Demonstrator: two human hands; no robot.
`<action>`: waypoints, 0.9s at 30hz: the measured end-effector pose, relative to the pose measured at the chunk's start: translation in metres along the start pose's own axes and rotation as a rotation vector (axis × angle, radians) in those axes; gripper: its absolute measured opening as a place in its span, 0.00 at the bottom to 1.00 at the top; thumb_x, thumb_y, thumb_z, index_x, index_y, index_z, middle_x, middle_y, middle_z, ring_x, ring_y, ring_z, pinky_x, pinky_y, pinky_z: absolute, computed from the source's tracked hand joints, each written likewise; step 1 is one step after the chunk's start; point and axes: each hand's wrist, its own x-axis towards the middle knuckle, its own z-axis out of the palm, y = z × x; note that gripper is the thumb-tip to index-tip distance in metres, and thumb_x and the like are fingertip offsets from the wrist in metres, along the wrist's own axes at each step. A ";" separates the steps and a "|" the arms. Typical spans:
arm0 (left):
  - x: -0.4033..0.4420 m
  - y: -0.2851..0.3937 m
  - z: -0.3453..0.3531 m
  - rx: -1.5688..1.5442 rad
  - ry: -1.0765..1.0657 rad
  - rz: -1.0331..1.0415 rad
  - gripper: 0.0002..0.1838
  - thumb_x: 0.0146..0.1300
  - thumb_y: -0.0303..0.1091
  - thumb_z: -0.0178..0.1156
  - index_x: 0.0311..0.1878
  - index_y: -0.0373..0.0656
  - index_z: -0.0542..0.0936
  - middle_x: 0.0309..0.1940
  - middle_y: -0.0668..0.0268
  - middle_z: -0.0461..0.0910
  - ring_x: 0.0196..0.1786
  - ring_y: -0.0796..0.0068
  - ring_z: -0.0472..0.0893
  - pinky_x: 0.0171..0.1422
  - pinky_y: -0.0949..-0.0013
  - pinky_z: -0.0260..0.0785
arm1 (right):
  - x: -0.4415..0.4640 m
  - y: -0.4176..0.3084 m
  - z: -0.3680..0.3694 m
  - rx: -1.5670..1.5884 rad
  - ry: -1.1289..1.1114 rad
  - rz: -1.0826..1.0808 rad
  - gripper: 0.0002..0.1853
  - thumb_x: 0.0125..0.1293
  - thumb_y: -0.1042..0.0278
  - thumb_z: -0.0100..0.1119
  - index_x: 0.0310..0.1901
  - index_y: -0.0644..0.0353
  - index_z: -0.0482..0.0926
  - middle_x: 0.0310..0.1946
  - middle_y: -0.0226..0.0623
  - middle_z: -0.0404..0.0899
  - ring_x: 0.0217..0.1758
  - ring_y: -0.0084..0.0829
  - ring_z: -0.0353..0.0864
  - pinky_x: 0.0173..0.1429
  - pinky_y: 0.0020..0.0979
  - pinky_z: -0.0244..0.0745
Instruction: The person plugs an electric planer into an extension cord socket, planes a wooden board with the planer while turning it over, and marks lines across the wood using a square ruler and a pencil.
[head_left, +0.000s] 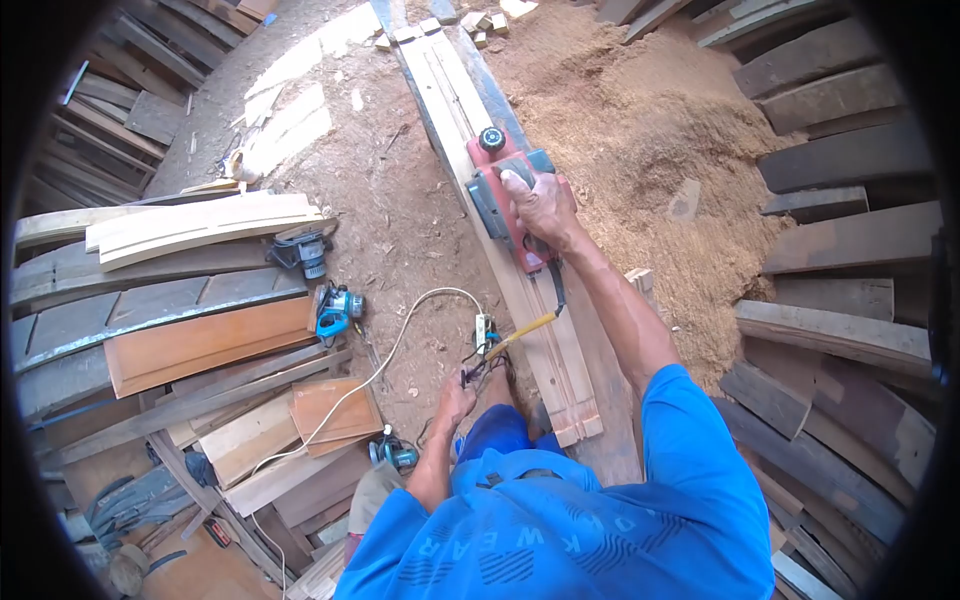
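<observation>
My right hand (543, 208) grips the handle of a red electric planer (525, 245) with a black front knob. The planer rests on long pale wooden boards (562, 365) laid lengthwise on a workbench (612, 425). From its rear runs a cord with a yellow section (527, 328), reaching toward my left side. My left hand (456, 398) is low by my knee, closed around a dark bunch of cord (476, 374). A white power strip (482, 330) is just beyond it. My left fingers are partly hidden.
Sawdust (650, 130) is heaped right of the bench. Planks (850, 240) line the right side. On the left are stacked boards (210, 225), a teal power tool (338, 310), a grey power tool (303, 250) and a white cable (395, 345) crossing the ground. Wood blocks (484, 28) lie at the far end.
</observation>
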 end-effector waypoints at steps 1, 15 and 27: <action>0.002 0.007 -0.003 -0.014 0.007 0.020 0.13 0.65 0.23 0.53 0.47 0.39 0.86 0.39 0.53 0.88 0.43 0.59 0.86 0.49 0.59 0.77 | 0.006 -0.003 0.000 -0.031 -0.008 0.020 0.39 0.69 0.25 0.55 0.30 0.63 0.84 0.17 0.32 0.80 0.21 0.25 0.82 0.29 0.31 0.78; 0.049 0.148 -0.036 0.184 0.239 0.719 0.31 0.44 0.20 0.61 0.58 0.41 0.78 0.55 0.50 0.78 0.59 0.42 0.76 0.65 0.46 0.68 | 0.081 -0.027 0.008 -0.010 -0.031 0.034 0.45 0.67 0.19 0.51 0.29 0.66 0.83 0.19 0.40 0.81 0.28 0.34 0.84 0.34 0.40 0.77; 0.168 0.245 0.009 0.391 0.099 0.700 0.34 0.52 0.27 0.62 0.67 0.38 0.73 0.75 0.39 0.63 0.76 0.37 0.64 0.80 0.40 0.55 | 0.136 -0.040 0.017 -0.029 -0.011 0.059 0.41 0.70 0.26 0.53 0.26 0.66 0.83 0.19 0.39 0.81 0.27 0.33 0.84 0.35 0.41 0.78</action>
